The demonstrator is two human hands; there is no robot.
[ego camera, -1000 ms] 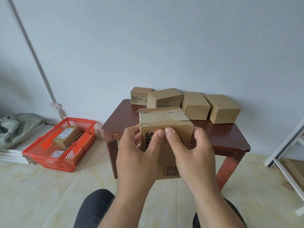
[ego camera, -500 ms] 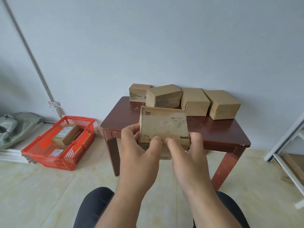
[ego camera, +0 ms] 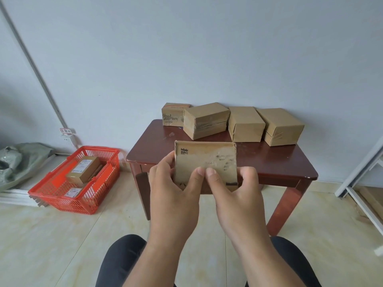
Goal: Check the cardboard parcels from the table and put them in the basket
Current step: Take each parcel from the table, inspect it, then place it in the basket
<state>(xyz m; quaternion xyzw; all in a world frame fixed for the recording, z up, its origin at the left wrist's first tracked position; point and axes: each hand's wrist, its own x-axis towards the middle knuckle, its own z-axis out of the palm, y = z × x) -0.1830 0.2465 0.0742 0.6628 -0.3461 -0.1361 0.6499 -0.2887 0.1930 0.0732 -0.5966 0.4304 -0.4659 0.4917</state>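
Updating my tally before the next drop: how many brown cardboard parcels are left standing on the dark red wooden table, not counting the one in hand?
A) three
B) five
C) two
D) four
D: four brown cardboard parcels stand in a row at the back of the dark red wooden table, while the left hand and right hand hold a fifth parcel in front of it.

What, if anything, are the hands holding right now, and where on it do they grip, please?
Both hands, left and right, hold one cardboard parcel by its lower part, thumbs on its near face.
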